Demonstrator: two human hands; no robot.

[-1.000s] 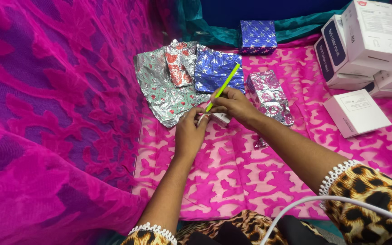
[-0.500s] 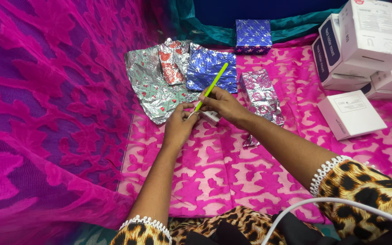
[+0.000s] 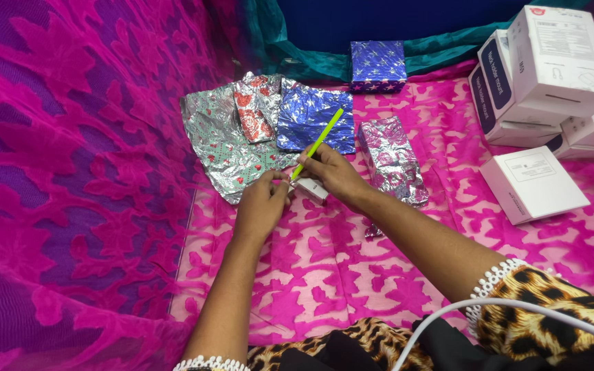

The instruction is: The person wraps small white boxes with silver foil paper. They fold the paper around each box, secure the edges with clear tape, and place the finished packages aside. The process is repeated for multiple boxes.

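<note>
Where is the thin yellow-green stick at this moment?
In the head view, the yellow-green stick is near the middle, held in the right hand. Its upper end lies over the blue foil sheet, left of the silver-wrapped box.

— What stayed out of sight?
— The small white object at frame centre was mostly covered by the right hand; its kind was unclear.
— And the edges?
— The stacked white cardboard boxes ran off the upper right.

Slim lime-green stick tilted up-right over a small white box on pink cloth
</note>
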